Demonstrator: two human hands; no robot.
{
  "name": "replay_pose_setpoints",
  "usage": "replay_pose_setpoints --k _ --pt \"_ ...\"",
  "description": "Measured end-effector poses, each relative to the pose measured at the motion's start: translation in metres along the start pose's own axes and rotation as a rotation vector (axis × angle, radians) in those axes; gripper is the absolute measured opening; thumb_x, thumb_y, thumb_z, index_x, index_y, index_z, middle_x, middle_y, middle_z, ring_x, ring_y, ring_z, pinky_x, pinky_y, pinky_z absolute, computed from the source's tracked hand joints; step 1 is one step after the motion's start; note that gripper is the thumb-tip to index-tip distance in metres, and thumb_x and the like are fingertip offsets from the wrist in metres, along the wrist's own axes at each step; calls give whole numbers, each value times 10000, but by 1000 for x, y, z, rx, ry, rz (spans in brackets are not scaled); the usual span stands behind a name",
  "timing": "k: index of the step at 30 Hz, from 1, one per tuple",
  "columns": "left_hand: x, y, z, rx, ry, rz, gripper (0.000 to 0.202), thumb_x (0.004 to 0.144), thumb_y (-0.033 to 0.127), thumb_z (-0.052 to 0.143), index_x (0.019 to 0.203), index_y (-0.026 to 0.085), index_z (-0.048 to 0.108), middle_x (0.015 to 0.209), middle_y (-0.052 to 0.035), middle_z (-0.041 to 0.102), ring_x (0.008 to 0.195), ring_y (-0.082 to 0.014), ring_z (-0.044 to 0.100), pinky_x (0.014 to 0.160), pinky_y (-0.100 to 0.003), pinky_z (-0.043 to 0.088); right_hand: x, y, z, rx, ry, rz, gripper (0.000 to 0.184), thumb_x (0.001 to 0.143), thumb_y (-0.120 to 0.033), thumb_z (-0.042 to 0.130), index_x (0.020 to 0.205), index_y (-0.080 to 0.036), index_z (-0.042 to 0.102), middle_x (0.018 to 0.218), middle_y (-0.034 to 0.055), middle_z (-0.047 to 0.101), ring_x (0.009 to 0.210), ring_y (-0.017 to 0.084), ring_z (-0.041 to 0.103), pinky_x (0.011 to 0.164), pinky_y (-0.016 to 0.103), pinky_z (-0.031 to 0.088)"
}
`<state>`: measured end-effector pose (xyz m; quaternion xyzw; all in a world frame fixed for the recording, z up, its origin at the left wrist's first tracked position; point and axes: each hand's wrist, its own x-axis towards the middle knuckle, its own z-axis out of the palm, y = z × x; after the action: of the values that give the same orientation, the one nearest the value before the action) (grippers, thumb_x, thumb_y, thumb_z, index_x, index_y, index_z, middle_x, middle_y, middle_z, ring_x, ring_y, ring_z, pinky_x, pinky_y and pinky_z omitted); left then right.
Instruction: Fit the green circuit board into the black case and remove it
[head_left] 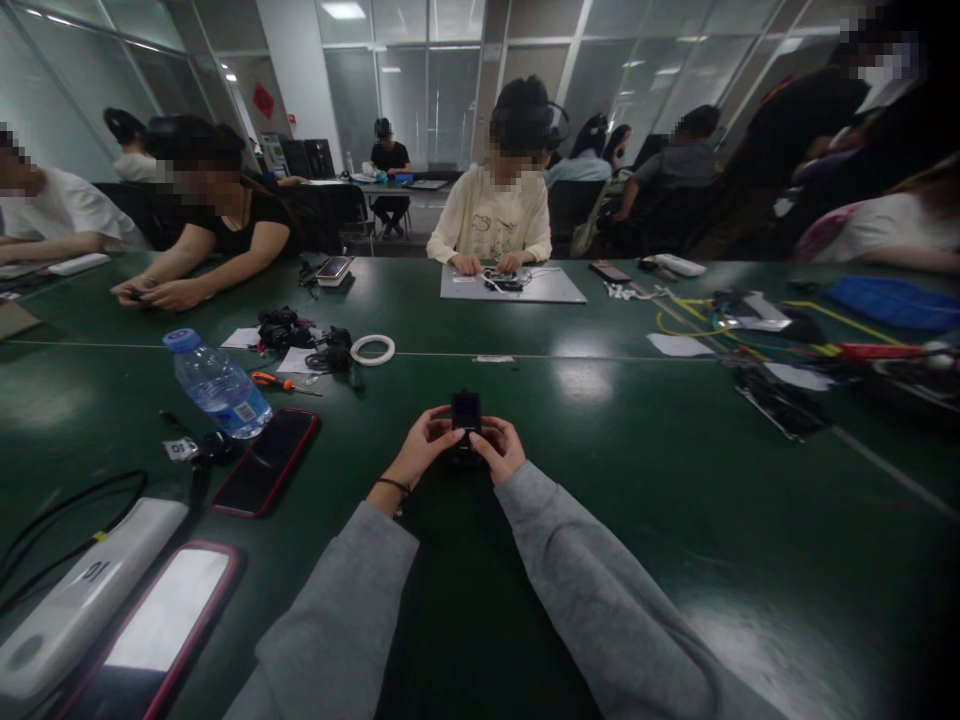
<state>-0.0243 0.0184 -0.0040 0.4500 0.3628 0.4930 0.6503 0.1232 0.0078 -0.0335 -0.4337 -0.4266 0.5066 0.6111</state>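
Note:
My left hand point(422, 441) and my right hand point(501, 446) meet over the dark green table point(615, 470), both closed around a small black box-shaped device point(466, 410) held upright between the fingertips. Grey sleeves cover both forearms, and a dark band sits on my left wrist. The lower part of the device is hidden behind my fingers.
At left lie a water bottle point(217, 384) on its side, a red-cased phone point(265, 459), a lit phone point(166, 610), a white power bank point(82, 590), cables, an orange screwdriver point(276, 381) and a tape roll point(373, 349). Other people sit around the table; cables and tools clutter the right.

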Motion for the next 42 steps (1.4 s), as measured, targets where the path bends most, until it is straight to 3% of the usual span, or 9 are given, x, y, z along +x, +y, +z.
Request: replay_pose_setpoints --k 19,29,42 --pt "1 2 0 3 -9 -17 579 667 258 721 1177 157 464 1013 -94 596 967 -192 568 915 -400 406 0 0 -2 14 -5 69 560 622 -461 737 1027 -204 449 861 32 591 782 190 590 637 306 481" --pt "1 6 1 96 24 -34 647 635 281 744 1187 160 430 937 -73 598 911 -190 579 892 -415 409 0 -1 -2 31 12 70 551 627 -453 736 1028 -202 455 847 22 587 805 187 594 706 328 485" --pt "-2 9 3 45 49 -57 641 618 238 756 1168 134 444 957 -84 597 913 -187 581 895 -398 412 -2 -7 0 81 -24 121 575 588 -444 766 930 -229 357 795 -15 585 657 139 581 590 261 468"
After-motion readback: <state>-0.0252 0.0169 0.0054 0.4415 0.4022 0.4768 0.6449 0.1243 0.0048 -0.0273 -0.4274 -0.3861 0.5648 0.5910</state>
